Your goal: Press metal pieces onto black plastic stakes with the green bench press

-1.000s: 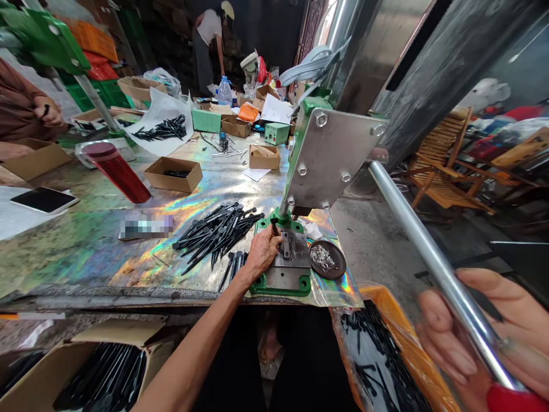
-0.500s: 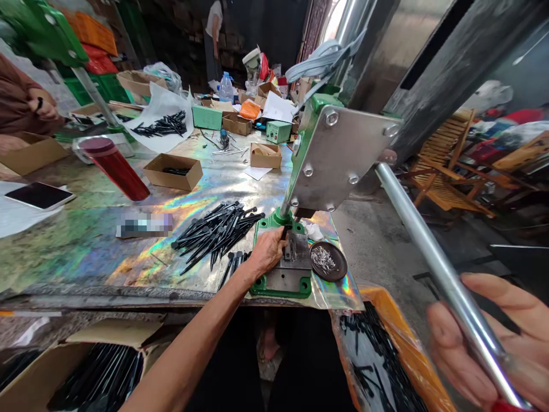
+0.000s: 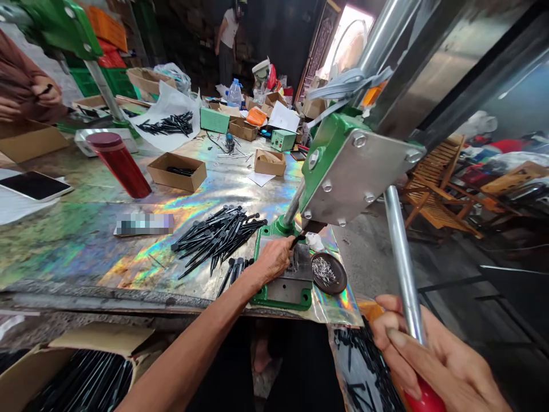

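Observation:
A green hand press (image 3: 355,171) with a steel side plate stands at the table's front right edge. My left hand (image 3: 275,258) is at its base, fingers closed on a small black piece (image 3: 297,240) under the press head. My right hand (image 3: 433,349) is wrapped round the press lever (image 3: 403,263), near its red grip (image 3: 424,397). Left of the base lies a pile of black pointed pieces (image 3: 218,234), with a few more (image 3: 234,272) beside my left wrist. A round dark dish (image 3: 342,276) of small metal pins sits right of the base.
A red tumbler (image 3: 122,169), a small carton (image 3: 178,171) and a phone (image 3: 36,186) are on the table. Below are a box (image 3: 103,337) and a bag (image 3: 360,366) of black pieces. A person (image 3: 32,86) sits at left; another (image 3: 227,43) stands behind.
My right hand and the lever have swung down and inward, and its fingers have closed round the lever. The press head sits lower in view. The view has shifted slightly.

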Available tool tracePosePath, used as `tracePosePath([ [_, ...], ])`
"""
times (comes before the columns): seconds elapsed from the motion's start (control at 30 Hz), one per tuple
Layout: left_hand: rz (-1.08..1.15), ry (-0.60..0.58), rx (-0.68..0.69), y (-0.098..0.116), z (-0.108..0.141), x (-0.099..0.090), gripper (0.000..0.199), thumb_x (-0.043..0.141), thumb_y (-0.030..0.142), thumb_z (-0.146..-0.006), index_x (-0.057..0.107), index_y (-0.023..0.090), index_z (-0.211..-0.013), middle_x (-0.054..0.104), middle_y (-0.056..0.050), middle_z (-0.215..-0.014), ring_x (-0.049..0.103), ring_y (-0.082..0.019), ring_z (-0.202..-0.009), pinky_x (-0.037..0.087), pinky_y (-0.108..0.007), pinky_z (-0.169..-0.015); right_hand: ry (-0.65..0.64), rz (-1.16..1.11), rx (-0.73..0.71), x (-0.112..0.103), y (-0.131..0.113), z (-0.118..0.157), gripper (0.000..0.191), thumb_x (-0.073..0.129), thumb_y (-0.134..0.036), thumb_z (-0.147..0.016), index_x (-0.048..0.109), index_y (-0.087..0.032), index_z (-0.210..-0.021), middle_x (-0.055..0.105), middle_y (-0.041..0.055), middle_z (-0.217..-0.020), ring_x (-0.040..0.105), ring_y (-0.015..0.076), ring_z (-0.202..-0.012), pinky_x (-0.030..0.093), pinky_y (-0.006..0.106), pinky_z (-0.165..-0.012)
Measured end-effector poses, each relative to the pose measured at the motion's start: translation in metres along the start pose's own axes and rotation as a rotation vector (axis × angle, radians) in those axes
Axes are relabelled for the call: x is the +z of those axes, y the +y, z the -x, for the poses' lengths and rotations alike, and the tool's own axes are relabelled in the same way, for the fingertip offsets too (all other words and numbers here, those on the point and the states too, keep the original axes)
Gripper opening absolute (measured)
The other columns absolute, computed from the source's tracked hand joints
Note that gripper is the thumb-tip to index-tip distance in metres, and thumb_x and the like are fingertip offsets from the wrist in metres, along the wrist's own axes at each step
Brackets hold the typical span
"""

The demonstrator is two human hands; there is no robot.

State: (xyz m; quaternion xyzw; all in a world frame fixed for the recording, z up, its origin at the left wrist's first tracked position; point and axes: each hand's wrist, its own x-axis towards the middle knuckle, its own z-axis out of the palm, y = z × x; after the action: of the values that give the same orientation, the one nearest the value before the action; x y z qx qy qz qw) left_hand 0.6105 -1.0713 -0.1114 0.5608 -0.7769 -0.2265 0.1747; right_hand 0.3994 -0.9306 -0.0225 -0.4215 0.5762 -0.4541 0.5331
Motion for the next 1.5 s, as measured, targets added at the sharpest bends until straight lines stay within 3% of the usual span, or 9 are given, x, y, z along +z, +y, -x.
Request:
tracePosePath([
  [0.23,-0.01,-0.015,0.011,-0.002,-0.001,0.002,0.026,0.044,0.013,-0.081,0.055,0.018,-0.104,0.066,-0.01,-0.092,0.061,-0.023,-0.089,0.043,-0.03,-0.074,0.002,0.088,-0.086,0.014,0.024,-0.019,0.041,0.07,-0.046,-0.078,0.054,-0.017,-0.102,0.057,0.0004,-0.067,0.042,0.0085,-0.044,0.034,0.018,-0.041],
  [0.43,-0.013,0.004,0.035,-0.004,-0.001,0.005,0.025,0.043,0.013,-0.082,0.054,0.017,-0.105,0.066,-0.01,-0.096,0.062,-0.024,-0.092,0.044,-0.03,-0.075,0.056,0.111,-0.065,0.019,0.031,-0.027,0.042,0.071,-0.048,-0.076,0.054,-0.017,-0.1,0.055,-0.001,-0.061,0.039,0.0078,-0.04,0.03,0.018,-0.037],
  [0.53,-0.019,-0.008,0.025,-0.004,-0.001,0.007,0.025,0.042,0.014,-0.083,0.053,0.016,-0.105,0.066,-0.01,-0.096,0.062,-0.024,-0.089,0.045,-0.031,-0.074,0.067,0.187,-0.051,0.018,0.032,-0.028,0.042,0.068,-0.049,-0.078,0.054,-0.017,-0.101,0.057,0.0002,-0.062,0.041,0.0089,-0.039,0.033,0.019,-0.036],
  [0.7,-0.051,-0.012,0.004,-0.002,-0.003,0.011,0.028,0.04,0.012,-0.083,0.049,0.016,-0.109,0.065,-0.01,-0.1,0.062,-0.023,-0.089,0.046,-0.031,-0.073,0.183,0.327,-0.184,0.017,0.041,-0.037,0.042,0.068,-0.052,-0.077,0.054,-0.018,-0.099,0.062,0.0032,-0.07,0.051,0.0137,-0.042,0.046,0.024,-0.04],
  [0.87,-0.094,-0.015,-0.006,-0.001,0.001,0.011,0.024,0.039,0.018,-0.087,0.048,0.015,-0.109,0.065,-0.011,-0.102,0.062,-0.023,-0.092,0.047,-0.031,-0.076,0.177,0.236,-0.178,0.018,0.049,-0.04,0.043,0.068,-0.053,-0.074,0.055,-0.018,-0.096,0.061,0.0016,-0.064,0.054,0.0157,-0.045,0.047,0.024,-0.043],
  [1.1,-0.067,0.068,-0.041,0.0,0.003,0.014,0.021,0.04,0.018,-0.087,0.051,0.017,-0.105,0.066,-0.01,-0.101,0.062,-0.022,-0.096,0.045,-0.03,-0.079,0.048,0.198,-0.301,0.019,0.049,-0.042,0.036,0.063,-0.047,-0.082,0.05,-0.017,-0.097,0.054,-0.0025,-0.059,0.041,0.011,-0.04,0.036,0.022,-0.038],
  [1.3,-0.061,0.058,-0.046,0.001,0.003,0.015,0.022,0.041,0.015,-0.085,0.051,0.017,-0.105,0.066,-0.01,-0.1,0.062,-0.022,-0.096,0.045,-0.03,-0.079,0.01,0.214,-0.165,0.015,0.027,-0.027,0.042,0.066,-0.049,-0.077,0.052,-0.016,-0.098,0.058,0.0,-0.062,0.044,0.0116,-0.04,0.038,0.024,-0.038],
  [1.37,-0.056,0.064,-0.033,0.001,0.003,0.015,0.022,0.04,0.016,-0.086,0.051,0.017,-0.105,0.066,-0.01,-0.102,0.061,-0.022,-0.097,0.045,-0.03,-0.08,0.023,0.209,-0.146,0.017,0.026,-0.027,0.038,0.067,-0.047,-0.078,0.052,-0.017,-0.096,0.058,0.0003,-0.064,0.047,0.0125,-0.042,0.039,0.023,-0.039],
  [1.5,-0.039,0.053,-0.041,0.002,0.002,0.014,0.026,0.039,0.015,-0.086,0.05,0.018,-0.109,0.065,-0.01,-0.106,0.061,-0.021,-0.099,0.045,-0.03,-0.081,0.121,0.173,-0.27,0.025,0.043,-0.037,0.03,0.063,-0.044,-0.082,0.05,-0.02,-0.094,0.055,-0.0027,-0.063,0.045,0.0121,-0.044,0.039,0.022,-0.038],
])
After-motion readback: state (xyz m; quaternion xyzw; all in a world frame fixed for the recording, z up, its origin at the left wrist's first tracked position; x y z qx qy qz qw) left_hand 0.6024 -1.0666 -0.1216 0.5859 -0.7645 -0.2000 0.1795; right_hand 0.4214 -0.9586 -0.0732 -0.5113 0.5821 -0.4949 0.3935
